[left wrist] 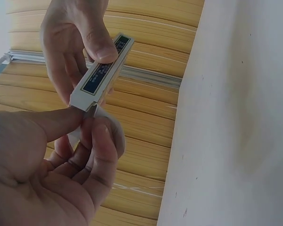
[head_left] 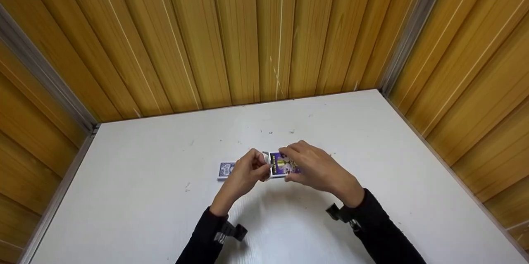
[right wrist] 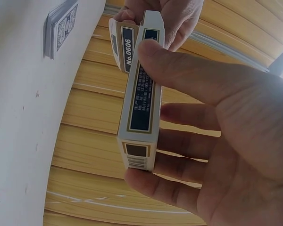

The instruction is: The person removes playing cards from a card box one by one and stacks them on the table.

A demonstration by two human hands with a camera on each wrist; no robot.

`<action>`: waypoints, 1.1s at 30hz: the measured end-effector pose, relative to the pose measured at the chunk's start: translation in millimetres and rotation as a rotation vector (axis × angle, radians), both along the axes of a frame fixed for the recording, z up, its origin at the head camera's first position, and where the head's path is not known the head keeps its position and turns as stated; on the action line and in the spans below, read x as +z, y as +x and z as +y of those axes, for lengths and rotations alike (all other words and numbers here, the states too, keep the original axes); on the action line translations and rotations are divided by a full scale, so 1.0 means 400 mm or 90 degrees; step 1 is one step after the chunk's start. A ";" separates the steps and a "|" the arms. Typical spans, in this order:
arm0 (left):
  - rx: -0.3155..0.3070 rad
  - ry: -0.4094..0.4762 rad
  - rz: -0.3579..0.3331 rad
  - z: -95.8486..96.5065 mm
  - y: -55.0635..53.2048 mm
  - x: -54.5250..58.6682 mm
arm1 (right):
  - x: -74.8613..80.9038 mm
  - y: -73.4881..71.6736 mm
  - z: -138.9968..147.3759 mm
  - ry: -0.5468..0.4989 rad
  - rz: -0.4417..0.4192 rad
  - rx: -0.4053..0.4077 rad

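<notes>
A playing card box (head_left: pixel 282 165) with a purple picture on its face is held above the white table. My right hand (head_left: pixel 320 169) grips it, the thumb on one narrow side and the fingers on the opposite side. At the box's left end, my left hand (head_left: pixel 244 175) pinches the end flap, which stands folded out. In the right wrist view the flap (right wrist: pixel 127 49) reads "No.0606", and dark printed panels run along the box's side. A deck of playing cards (head_left: pixel 225 169) with patterned backs lies on the table, partly hidden behind my left hand.
The white table (head_left: pixel 148 198) has scattered small marks and scuffs. Yellow wood-patterned panels (head_left: pixel 239 32) rise behind it and at both sides, with grey metal posts at the corners. Both black sleeves carry dark wrist mounts (head_left: pixel 237 233).
</notes>
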State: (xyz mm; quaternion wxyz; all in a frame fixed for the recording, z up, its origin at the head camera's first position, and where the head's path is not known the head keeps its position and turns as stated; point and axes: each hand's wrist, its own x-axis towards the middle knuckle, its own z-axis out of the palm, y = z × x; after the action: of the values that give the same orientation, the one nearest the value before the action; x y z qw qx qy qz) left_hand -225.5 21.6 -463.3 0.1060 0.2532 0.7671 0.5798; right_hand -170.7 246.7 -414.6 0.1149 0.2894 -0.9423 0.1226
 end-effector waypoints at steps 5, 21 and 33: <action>-0.007 -0.010 -0.015 -0.007 -0.006 0.000 | 0.000 -0.001 -0.003 -0.001 -0.007 0.004; -0.007 -0.006 -0.014 -0.006 -0.007 -0.005 | 0.000 0.000 -0.005 0.014 0.033 0.026; -0.025 -0.036 0.060 -0.042 -0.020 0.025 | -0.001 -0.011 0.010 -0.006 0.000 0.004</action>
State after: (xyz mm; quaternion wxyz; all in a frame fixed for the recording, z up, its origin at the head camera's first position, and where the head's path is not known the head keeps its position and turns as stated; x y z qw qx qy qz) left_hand -233.3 4.9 -453.4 0.0884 0.2922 0.7820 0.5434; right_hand -175.0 250.6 -415.1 0.1157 0.2920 -0.9408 0.1275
